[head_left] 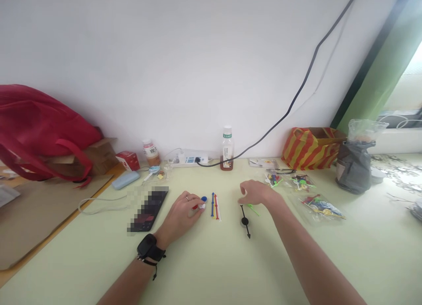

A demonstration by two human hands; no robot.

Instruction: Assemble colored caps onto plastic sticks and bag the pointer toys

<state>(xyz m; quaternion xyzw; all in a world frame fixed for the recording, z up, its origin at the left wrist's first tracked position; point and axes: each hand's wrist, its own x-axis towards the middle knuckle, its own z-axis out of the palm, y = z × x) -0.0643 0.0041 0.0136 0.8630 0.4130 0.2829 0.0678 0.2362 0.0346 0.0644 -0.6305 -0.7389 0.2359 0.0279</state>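
My left hand (184, 213) rests on the table, thumb and fingertips closed around a small white disc (202, 206). Right at its fingertips are a blue disc (204, 199) and a red disc (195, 207), the red one partly covered. My right hand (256, 192) is palm down with curled fingers; what lies between them, if anything, is hidden. Its lowest fingertip is at the far end of a black arrow spinner (244, 221). A green arrow (254, 210) shows below that hand. Between my hands lie a blue arrow (212, 205), a red arrow (216, 206) and a white arrow (219, 212), with a yellow one among them.
Clear bags of coloured parts (321, 207) lie to the right, before a striped bag (311, 147) and a grey bag (354, 166). A bottle (227, 149) and power strip (189, 160) stand by the wall. Left are a phone (148, 210), blue case (125, 180) and red backpack (46, 120).
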